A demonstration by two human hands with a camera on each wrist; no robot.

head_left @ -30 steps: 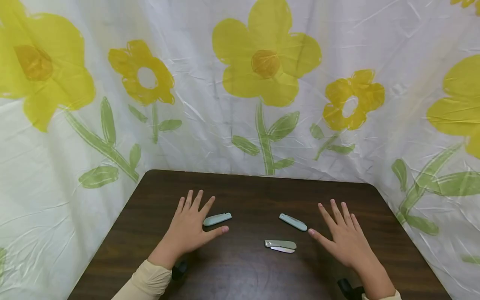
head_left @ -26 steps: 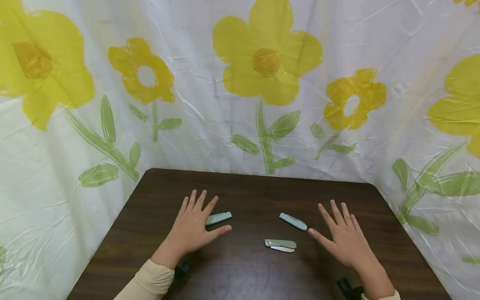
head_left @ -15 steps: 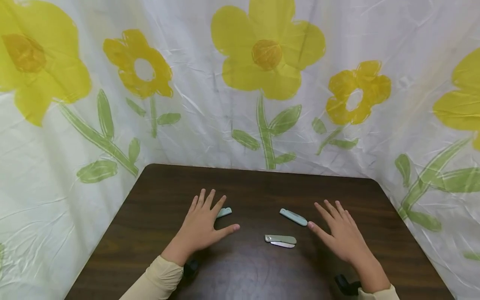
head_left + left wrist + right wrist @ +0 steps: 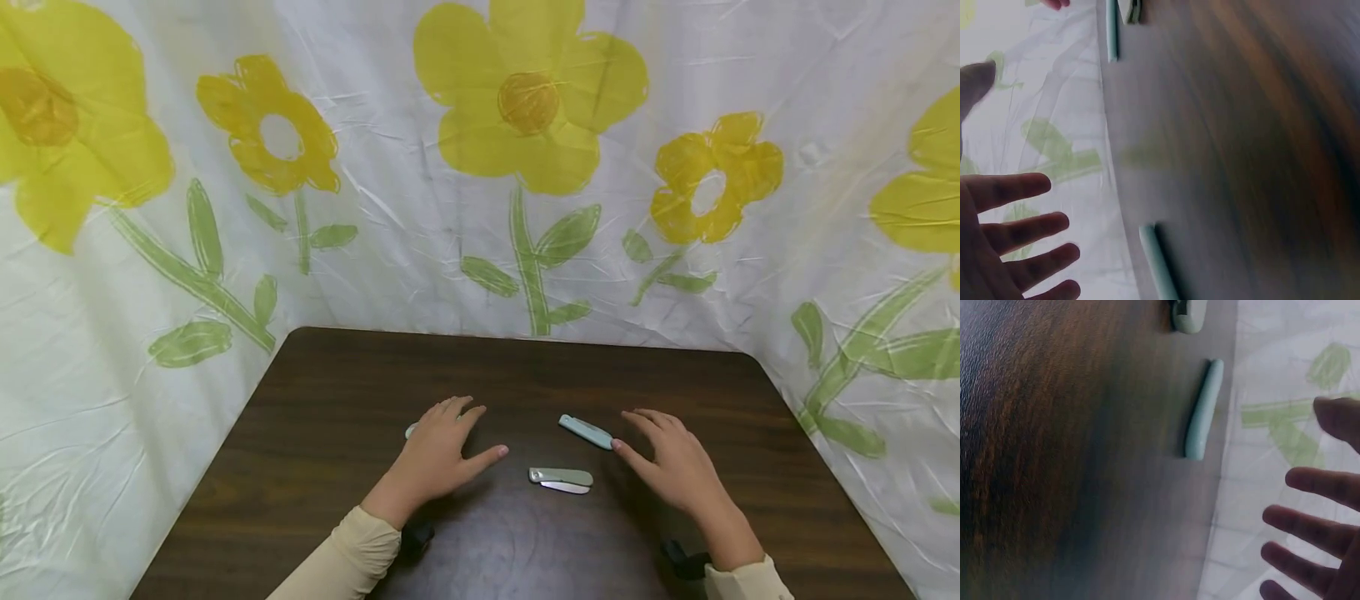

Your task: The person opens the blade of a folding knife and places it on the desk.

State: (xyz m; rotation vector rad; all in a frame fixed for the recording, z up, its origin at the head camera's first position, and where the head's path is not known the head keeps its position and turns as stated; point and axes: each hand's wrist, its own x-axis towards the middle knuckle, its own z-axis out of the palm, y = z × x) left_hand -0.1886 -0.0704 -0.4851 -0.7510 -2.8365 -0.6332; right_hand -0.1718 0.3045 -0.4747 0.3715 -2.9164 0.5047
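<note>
My left hand [image 4: 435,454] has its fingers spread and holds nothing. It covers most of a pale teal folding knife [image 4: 410,430] in the head view; the left wrist view shows that folding knife [image 4: 1159,265] lying apart from the fingers. Another pale teal folding knife [image 4: 587,432], folded, lies slantwise to the right of centre. My right hand [image 4: 675,462] holds nothing either, its fingers extended and its thumb tip overlapping this knife's near end in the head view. Between the hands lies a grey-green folding knife [image 4: 561,478], its silver blade partly out along the handle.
The knives lie on a dark wood-grain table [image 4: 480,542] with rounded far corners. A white curtain [image 4: 405,250] printed with yellow flowers hangs behind it and along both sides. Black wrist-camera mounts [image 4: 684,560] sit under the wrists.
My left hand has moved right, from beside the left teal knife to over it in the head view. My right hand has shifted slightly left. The knives lie as before; the view has tilted slightly.
</note>
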